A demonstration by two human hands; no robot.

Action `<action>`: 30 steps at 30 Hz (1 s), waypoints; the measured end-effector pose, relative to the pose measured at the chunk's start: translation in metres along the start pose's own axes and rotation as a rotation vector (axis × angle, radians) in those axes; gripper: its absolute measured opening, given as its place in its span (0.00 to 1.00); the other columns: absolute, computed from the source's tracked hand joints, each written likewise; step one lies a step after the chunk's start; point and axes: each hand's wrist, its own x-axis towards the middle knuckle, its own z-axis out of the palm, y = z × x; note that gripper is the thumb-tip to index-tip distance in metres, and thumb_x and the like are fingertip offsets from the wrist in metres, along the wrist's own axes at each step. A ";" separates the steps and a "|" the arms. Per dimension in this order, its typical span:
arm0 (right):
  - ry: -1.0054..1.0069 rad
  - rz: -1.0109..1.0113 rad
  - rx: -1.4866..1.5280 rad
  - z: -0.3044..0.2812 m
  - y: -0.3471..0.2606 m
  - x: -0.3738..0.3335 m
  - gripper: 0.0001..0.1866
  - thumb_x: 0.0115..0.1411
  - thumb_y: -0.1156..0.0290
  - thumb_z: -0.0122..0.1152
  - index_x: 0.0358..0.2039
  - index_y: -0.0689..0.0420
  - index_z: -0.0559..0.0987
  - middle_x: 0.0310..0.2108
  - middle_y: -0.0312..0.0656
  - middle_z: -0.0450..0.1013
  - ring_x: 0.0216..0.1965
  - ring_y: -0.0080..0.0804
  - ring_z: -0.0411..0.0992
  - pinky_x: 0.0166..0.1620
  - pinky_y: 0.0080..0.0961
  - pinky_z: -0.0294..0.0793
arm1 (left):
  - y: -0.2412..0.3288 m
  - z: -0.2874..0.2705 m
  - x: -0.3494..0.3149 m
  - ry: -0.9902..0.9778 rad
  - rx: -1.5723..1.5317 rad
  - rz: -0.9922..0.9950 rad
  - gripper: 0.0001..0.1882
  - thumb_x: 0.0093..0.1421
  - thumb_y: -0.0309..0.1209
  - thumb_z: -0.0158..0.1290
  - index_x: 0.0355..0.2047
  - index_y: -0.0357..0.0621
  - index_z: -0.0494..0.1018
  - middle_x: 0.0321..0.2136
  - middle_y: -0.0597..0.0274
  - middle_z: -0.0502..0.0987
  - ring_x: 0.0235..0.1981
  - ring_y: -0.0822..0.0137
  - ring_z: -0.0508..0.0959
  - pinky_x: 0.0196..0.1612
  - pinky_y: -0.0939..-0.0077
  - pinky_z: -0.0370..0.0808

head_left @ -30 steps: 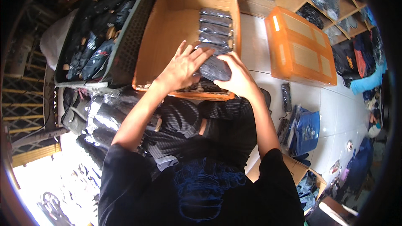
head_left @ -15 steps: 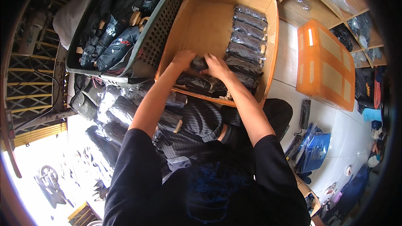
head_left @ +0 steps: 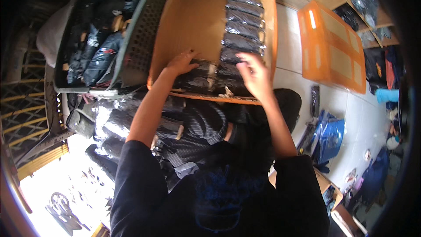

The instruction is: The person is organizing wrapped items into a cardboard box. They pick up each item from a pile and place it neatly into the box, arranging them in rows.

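Note:
An open cardboard box [head_left: 206, 17] stands in front of me. Along its right side lies a column of black folded umbrellas [head_left: 244, 29] in clear plastic sleeves. A second short column of wrapped umbrellas [head_left: 195, 82] starts at the near left corner, and pale handle ends show between the columns. My left hand [head_left: 180, 63] rests there with fingers spread, its thumb by the topmost umbrella. Nothing is held in it. My right hand [head_left: 255, 73], a little smeared by motion, hovers over the near right umbrellas with its fingers loosely bent and apart, holding nothing visible.
A dark green perforated crate [head_left: 131, 57] full of umbrellas stands left of the box. More wrapped umbrellas [head_left: 116, 120] lie by my legs on the left. To the right are an orange-taped carton [head_left: 333, 48], a blue plastic-wrapped package [head_left: 330, 134] and wooden shelves [head_left: 383, 17].
Both hands were together around an umbrella at the near left; now it lies in the left column. My right hand has lifted away to the right, and the view has shifted.

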 end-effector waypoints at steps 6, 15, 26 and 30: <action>0.624 0.653 -0.529 -0.180 0.120 -0.181 0.14 0.56 0.75 0.61 0.43 0.62 0.74 0.40 0.48 0.74 0.39 0.42 0.72 0.43 0.36 0.70 | -0.024 0.016 0.015 -0.159 -0.087 0.169 0.29 0.50 0.34 0.64 0.53 0.47 0.71 0.48 0.52 0.76 0.52 0.49 0.73 0.56 0.59 0.69; 0.079 1.345 -0.207 -0.182 0.180 -0.297 0.34 0.50 0.63 0.70 0.52 0.68 0.68 0.37 0.54 0.75 0.38 0.38 0.74 0.37 0.31 0.73 | 0.018 -0.012 0.012 0.097 -0.122 0.000 0.18 0.53 0.35 0.62 0.43 0.40 0.76 0.45 0.51 0.76 0.50 0.50 0.74 0.53 0.60 0.71; 0.709 1.117 0.100 -0.214 0.088 -0.225 0.38 0.49 0.55 0.74 0.50 0.67 0.65 0.45 0.51 0.70 0.44 0.36 0.71 0.48 0.29 0.70 | 0.087 -0.075 -0.025 0.292 -0.603 -0.049 0.14 0.64 0.34 0.54 0.46 0.39 0.75 0.41 0.58 0.80 0.42 0.67 0.78 0.46 0.72 0.74; 0.701 0.904 0.418 -0.207 0.044 -0.164 0.29 0.57 0.60 0.68 0.50 0.63 0.66 0.41 0.42 0.71 0.41 0.27 0.72 0.46 0.26 0.72 | 0.173 -0.099 -0.047 0.270 -0.656 0.031 0.15 0.64 0.34 0.54 0.48 0.40 0.75 0.40 0.57 0.80 0.42 0.68 0.79 0.46 0.73 0.75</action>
